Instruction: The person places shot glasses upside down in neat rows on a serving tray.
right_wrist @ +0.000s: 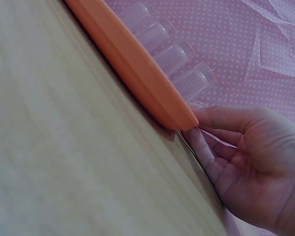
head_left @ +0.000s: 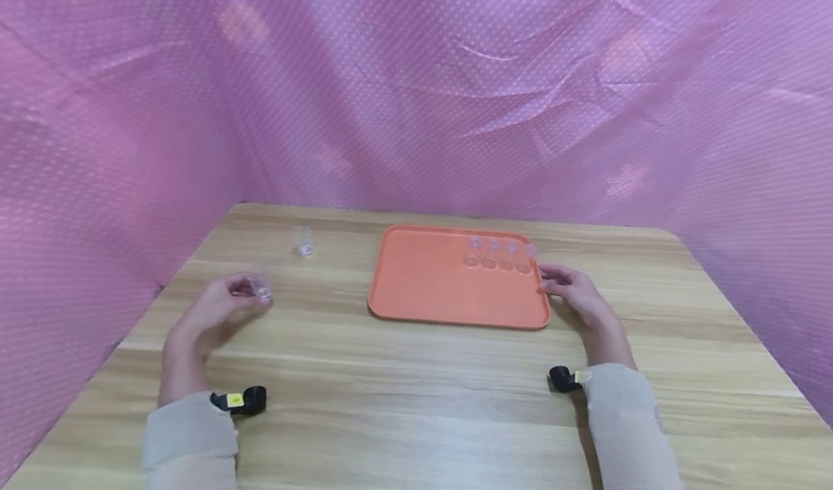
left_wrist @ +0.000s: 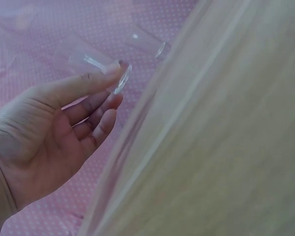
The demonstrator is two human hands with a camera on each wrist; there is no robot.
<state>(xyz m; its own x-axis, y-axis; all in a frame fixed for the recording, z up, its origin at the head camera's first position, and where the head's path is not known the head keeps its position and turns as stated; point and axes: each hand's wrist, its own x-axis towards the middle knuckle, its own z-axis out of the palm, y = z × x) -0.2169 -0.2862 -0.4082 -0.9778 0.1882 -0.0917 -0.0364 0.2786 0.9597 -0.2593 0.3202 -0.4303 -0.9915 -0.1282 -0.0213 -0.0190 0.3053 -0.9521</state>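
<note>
Tabletop (head_left: 403, 403) lay open nearest me, leaving both forearms room to swing. Past it, my left hand (head_left: 224, 302) pinched a clear shot glass (head_left: 261, 285), base down, off toward the left edge; I couldn't tell whether it touched the wood. My right hand (head_left: 575, 295) gripped the right rim of the orange tray (head_left: 423, 288), thumb above, finger beneath. I judged the step in hand to be picking up that glass while steadying the tray. Bare wood lay between them, so a sideways carry had room, though I reckoned it needed lift over the raised rim. Four inverted shot glasses (head_left: 491, 254) stood in a row toward the tray's far right; matching them would call for a wrist turn. Farther back, an upright glass (head_left: 304, 241) stood before the pink dotted cloth (head_left: 416, 114).
</note>
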